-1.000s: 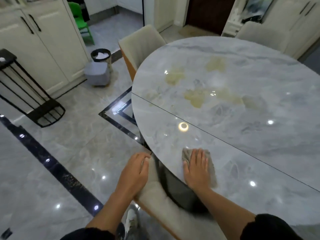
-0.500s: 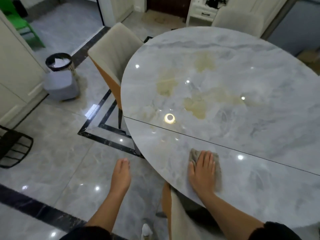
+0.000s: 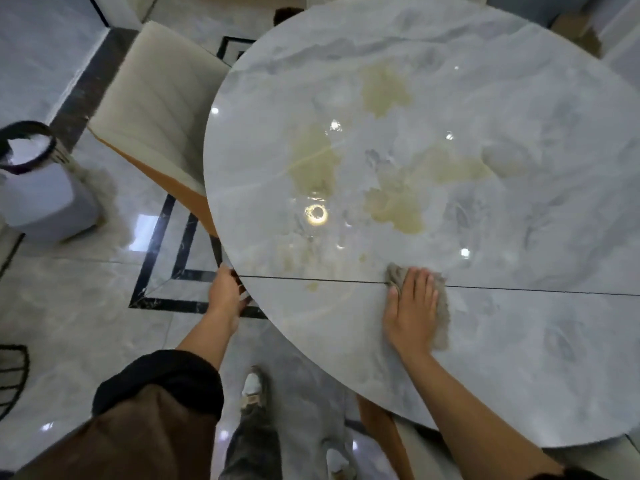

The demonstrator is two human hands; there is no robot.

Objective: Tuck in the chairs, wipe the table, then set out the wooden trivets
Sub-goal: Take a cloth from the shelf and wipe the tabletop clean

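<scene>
Nearest, the orange-backed near chair sits with its seat under the table, so that one looks tucked in. Just beyond it the right hand lies flat, fingers straight and together, pressing a grey cloth onto the marble top right across the dark seam that crosses the table. The left hand meets the rim where the seam ends; its fingertips are blurred against the edge, so I cannot tell whether it grips the rim or only rests there. Farther out, yellowish patches spread over the middle of the top, and whether they are spills or veining is unclear. Beyond the far left rim a cream chair stands angled and only partly under, with a bin near it on the floor. No trivets are in view. Wiping seems barely begun. Since the cloth is only pinned by a flat palm, it could bunch on the seam and slip free, and a long reach to the centre could leave patches missed or smeared
</scene>
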